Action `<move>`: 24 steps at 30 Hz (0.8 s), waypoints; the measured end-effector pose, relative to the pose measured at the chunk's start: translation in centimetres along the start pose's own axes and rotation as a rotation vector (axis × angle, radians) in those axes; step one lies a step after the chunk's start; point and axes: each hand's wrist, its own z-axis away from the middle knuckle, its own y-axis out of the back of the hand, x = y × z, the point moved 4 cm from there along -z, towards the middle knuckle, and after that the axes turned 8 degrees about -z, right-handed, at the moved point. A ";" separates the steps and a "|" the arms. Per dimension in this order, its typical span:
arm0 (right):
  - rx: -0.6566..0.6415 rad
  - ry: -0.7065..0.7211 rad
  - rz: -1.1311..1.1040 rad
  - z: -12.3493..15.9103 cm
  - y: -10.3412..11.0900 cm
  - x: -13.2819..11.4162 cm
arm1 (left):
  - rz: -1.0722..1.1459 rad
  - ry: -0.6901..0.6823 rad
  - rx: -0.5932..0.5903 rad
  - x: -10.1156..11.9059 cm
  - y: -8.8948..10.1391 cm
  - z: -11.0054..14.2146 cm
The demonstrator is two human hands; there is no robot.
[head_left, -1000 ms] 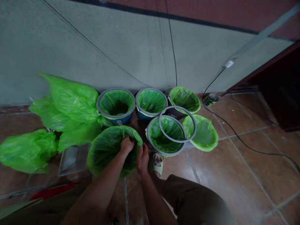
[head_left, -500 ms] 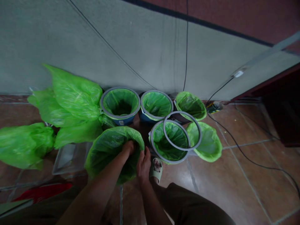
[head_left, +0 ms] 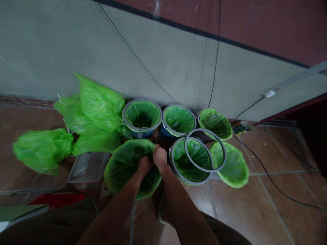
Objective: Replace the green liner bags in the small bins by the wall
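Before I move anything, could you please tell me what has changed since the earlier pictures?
The right hand has moved away from the body, from the near right side of the green liner up to its far right edge, which its fingers now appear to pinch. The left hand stays inside the liner. The loose grey ring and the lined bins beside it stay put.

Green-lined bin [head_left: 120, 170] stands open on tiled floor.
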 end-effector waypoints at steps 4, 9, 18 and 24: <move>0.198 -0.182 -0.118 2.7 0.4 1.5 | -0.003 0.101 0.016 -0.4 1.3 0.5; 0.313 -0.359 -0.315 8.3 -1.2 2.0 | 0.082 0.206 0.417 -0.1 4.4 2.1; 0.375 -0.001 -0.388 5.5 2.8 -0.6 | 0.062 0.324 0.249 -1.9 2.0 -0.2; 0.147 0.052 -0.326 0.2 2.5 -0.5 | -0.034 0.228 0.069 -3.3 1.1 -3.6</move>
